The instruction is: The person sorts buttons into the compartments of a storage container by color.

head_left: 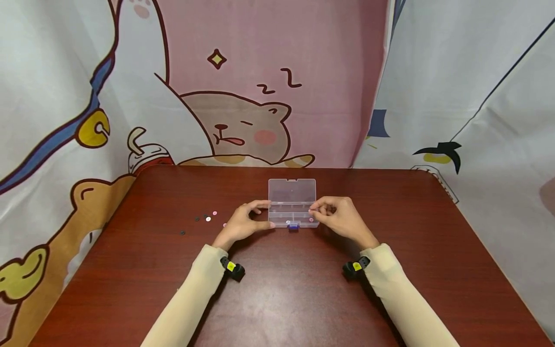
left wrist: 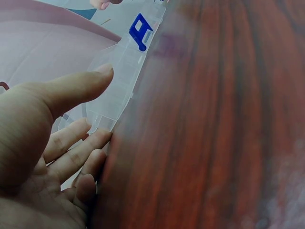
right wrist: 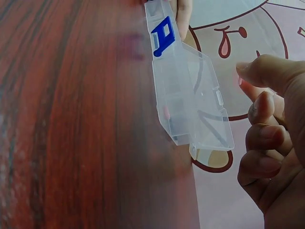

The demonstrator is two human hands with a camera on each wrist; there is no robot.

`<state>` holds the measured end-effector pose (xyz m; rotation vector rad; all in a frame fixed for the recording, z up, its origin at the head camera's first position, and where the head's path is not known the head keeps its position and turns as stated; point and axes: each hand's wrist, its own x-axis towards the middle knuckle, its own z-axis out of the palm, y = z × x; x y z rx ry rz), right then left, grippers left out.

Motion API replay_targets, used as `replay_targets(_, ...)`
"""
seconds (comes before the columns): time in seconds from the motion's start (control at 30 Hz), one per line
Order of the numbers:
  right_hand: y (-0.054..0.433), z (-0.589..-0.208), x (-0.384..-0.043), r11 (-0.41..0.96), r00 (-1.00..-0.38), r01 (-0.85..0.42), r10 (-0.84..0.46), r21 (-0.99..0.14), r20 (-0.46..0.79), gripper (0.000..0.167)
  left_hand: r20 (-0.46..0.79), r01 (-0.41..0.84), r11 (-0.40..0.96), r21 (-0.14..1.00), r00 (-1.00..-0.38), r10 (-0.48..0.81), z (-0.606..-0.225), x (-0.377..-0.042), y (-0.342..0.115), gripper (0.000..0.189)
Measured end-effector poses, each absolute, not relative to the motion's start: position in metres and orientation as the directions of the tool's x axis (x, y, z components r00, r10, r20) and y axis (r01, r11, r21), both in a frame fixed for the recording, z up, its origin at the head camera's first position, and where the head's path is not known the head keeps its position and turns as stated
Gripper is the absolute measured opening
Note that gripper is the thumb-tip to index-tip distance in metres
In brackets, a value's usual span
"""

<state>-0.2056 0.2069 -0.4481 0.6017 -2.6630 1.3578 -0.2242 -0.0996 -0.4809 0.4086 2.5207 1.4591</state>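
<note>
On the left of the table, a few small dark discs lie loosely with a white disc and a pink disc; right of them, the left hand is spread at the left end of the clear box, thumb at its near left corner, fingertips touching farther back, apparently steadying it; the box sits near the middle of the table, lid raised on its far side, blue clasp on its near side, a few small pieces in its compartments; at its right end, the right hand pinches a small pink piece between thumb and forefinger; the step in hand seems to be placing that piece in the box; the next move likely calls for lining it up over a compartment, then parting the fingertips gently, without tipping the box.
</note>
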Motion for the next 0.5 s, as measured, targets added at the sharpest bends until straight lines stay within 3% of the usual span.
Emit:
replay_targets(0.1,0.2056,-0.4469,-0.2063,0.522,-0.916,-0.39,-0.307,-0.758,0.26,0.003,-0.031,0.14,0.477,0.868,-0.942,0.333,-0.4799,-0.224,-0.099,0.064)
replay_targets(0.5,0.2047,-0.4478,-0.2076,0.526,-0.915,-0.396,-0.298,-0.753,0.273,0.004,-0.031,0.138,0.473,0.87,-0.943,0.332,-0.4797,-0.2236,-0.0997,0.064)
